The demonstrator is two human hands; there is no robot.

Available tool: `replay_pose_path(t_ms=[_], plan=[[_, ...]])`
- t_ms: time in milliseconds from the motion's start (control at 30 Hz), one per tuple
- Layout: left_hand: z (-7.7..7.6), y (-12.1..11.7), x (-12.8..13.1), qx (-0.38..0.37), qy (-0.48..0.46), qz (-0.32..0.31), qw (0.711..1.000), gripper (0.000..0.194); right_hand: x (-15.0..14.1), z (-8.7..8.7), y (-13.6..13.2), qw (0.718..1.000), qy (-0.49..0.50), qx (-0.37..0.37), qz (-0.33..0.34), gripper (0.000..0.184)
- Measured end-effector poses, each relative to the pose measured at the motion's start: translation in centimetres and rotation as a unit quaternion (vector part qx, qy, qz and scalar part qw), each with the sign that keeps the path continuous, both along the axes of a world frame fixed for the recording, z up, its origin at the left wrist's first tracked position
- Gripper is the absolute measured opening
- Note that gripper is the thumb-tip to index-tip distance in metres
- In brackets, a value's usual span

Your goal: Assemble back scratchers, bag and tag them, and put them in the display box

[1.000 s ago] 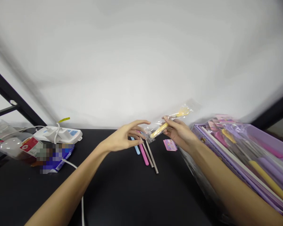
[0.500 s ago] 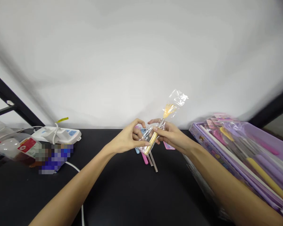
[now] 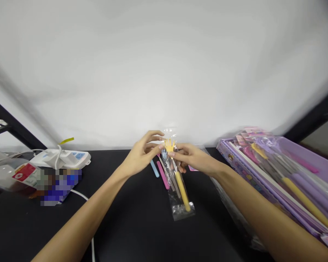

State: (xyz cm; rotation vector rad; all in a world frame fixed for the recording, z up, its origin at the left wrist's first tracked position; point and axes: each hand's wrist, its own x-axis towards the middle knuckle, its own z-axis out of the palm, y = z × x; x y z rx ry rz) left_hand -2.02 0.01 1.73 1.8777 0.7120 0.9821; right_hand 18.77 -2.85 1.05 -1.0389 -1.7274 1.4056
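Observation:
A yellow hand-shaped stick in a clear plastic sleeve hangs above the black table, its handle pointing toward me. Both hands pinch the sleeve's far end by the yellow hand-shaped head. My left hand holds it from the left with fingers closed on the plastic. My right hand grips it from the right. Below them, a blue stick, a pink stick and metal rods lie on the table.
A purple box full of packaged sticks stands at the right. At the left lie a white power strip with cable and a wrapped packet. A small pink card lies behind my right hand. A white wall rises behind.
The packaged yellow stick has been turned over: its head now points away at my fingers, the handle swung down toward me. Both hands have come together at the sleeve's top.

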Motion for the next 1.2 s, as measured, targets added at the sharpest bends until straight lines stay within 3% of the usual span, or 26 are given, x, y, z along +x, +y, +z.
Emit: replay_pose_path(t_ms=[100,233,367,467,633,733,833,900,967,1067,1200], plan=[[-0.2,-0.2,0.5,0.046,0.032,0.01,0.998,0.021,-0.4,-0.1,-0.2,1.0,-0.008,-0.007,0.021,0.032],[-0.7,-0.5,1.0,0.041,0.008,0.056,0.998,0.018,-0.4,-0.3,-0.2,0.999,-0.02,-0.009,0.043,0.032],[-0.9,-0.3,1.1,0.003,-0.026,0.062,0.998,0.035,-0.2,-0.2,-0.3,0.997,-0.047,-0.02,0.06,0.032],[-0.9,-0.1,0.8,-0.012,-0.035,0.065,0.997,0.033,-0.2,-0.1,-0.4,0.994,-0.064,-0.028,0.082,0.031],[-1.1,-0.2,0.6,-0.022,-0.032,0.027,0.999,0.052,1.4,0.7,-0.1,0.982,-0.139,-0.046,0.122,0.038],[-1.6,-0.2,0.6,-0.044,-0.023,-0.008,0.999,0.069,4.0,1.4,0.5,0.973,-0.222,-0.021,0.065,0.039],[-2.0,-0.3,0.6,-0.067,0.002,-0.039,0.997,0.075,6.5,1.7,1.2,0.926,-0.372,0.054,-0.042,0.035],[-2.1,-0.4,0.7,-0.061,0.013,-0.051,0.997,0.075,7.4,1.4,1.5,0.875,-0.473,0.085,-0.058,0.034],[-2.2,-0.6,0.8,-0.037,0.018,-0.061,0.997,0.062,7.7,0.9,1.8,0.84,-0.531,0.102,-0.047,0.039],[-2.4,-0.6,1.0,0.008,0.036,-0.06,0.997,0.017,7.6,0.1,2.0,0.822,-0.557,0.11,-0.044,0.048],[-2.8,-0.4,1.2,-0.033,0.034,-0.048,0.998,0.024,7.4,-0.6,2.3,0.819,-0.565,0.083,-0.048,0.045]])
